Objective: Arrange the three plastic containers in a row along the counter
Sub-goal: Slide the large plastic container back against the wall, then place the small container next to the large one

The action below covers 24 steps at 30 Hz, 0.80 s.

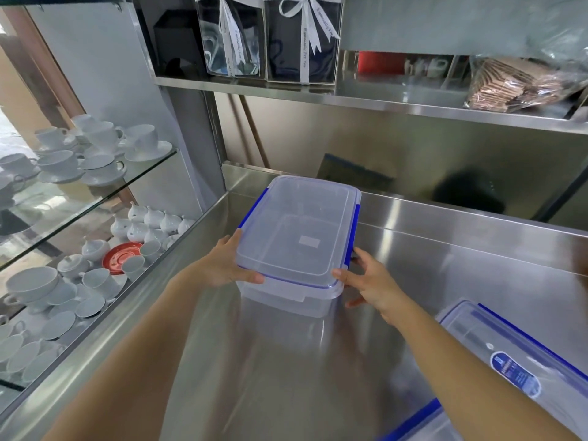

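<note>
A clear plastic container (pixel 299 230) with a lid and blue side clips is at the far left of the steel counter (pixel 445 275), near the back wall. My left hand (pixel 229 265) grips its near left corner and my right hand (pixel 372 281) grips its near right corner. I cannot tell whether it rests on the counter or hangs just above it. A second clear container (pixel 521 354) with blue clips and a blue oval label lies at the lower right, partly behind my right forearm. The blue edge of a third container (pixel 416 421) shows at the bottom edge.
A glass cabinet (pixel 95 192) full of white cups, saucers and a red saucer (pixel 122 257) stands along the left. Above the counter a steel shelf (pixel 366 100) carries ribboned gift boxes and a bag of brown items (pixel 515 85). A raised steel ledge runs behind the counter.
</note>
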{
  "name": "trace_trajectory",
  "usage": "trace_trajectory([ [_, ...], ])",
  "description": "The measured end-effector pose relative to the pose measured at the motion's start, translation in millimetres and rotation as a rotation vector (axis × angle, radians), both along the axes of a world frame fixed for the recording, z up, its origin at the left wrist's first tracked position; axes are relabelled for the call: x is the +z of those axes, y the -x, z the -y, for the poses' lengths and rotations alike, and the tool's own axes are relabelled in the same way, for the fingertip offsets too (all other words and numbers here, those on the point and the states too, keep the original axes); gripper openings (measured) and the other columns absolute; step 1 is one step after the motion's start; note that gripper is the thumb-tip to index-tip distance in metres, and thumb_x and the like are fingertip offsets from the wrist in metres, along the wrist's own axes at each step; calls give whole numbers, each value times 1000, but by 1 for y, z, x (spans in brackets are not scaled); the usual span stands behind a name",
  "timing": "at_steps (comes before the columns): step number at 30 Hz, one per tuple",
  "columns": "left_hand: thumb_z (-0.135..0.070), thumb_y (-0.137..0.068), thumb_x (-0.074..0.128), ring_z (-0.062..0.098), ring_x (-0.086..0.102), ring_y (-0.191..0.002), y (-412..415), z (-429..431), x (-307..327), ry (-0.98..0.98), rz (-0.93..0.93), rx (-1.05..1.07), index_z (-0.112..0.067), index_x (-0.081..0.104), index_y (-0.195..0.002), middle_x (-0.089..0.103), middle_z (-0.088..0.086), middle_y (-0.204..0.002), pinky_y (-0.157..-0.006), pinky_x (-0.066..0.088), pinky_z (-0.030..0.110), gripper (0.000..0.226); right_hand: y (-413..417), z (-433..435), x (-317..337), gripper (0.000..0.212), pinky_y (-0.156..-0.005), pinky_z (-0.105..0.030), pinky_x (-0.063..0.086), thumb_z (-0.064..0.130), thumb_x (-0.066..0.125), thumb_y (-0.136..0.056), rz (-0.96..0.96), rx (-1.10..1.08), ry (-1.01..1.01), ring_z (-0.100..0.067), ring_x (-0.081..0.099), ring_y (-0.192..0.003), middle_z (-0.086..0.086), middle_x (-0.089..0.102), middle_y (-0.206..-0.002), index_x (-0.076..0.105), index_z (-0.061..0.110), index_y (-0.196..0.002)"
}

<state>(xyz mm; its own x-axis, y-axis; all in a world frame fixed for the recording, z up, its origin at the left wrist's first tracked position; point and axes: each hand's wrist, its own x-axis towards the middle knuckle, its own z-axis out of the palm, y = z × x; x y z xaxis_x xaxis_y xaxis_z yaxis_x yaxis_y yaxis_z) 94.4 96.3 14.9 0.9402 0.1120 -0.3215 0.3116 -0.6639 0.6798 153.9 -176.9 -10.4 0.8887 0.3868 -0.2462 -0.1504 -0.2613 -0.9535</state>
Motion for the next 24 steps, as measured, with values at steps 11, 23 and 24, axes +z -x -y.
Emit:
trace_trajectory([
  [11, -37, -82, 64, 24, 41, -127, 10, 95, 44, -258, 361, 43, -22, 45, -131, 46, 4, -140, -107, 30, 40, 55, 26, 59, 21, 44, -82, -30, 46, 37, 59, -86, 308, -51, 441, -17, 58, -96, -6, 63, -115, 52, 16, -125],
  [23, -55, -80, 53, 23, 62, -77, 26, 279, -10, -86, -209, -340, -13, 60, -92, 64, 8, -90, -75, 49, 35, 44, 41, 213, 7, 39, -91, -40, 43, 43, 62, -80, 254, -260, 879, -26, 60, -93, -7, 67, -107, 58, 17, -108],
  [24, -52, -82, 54, 20, 61, -71, 26, 284, -11, -32, -223, -346, -16, 59, -90, 64, 5, -85, -75, 51, 34, 37, 42, 222, 3, 40, -90, -39, 37, 47, 60, -80, 228, -263, 920, -24, 57, -90, -5, 66, -105, 56, 18, -107],
])
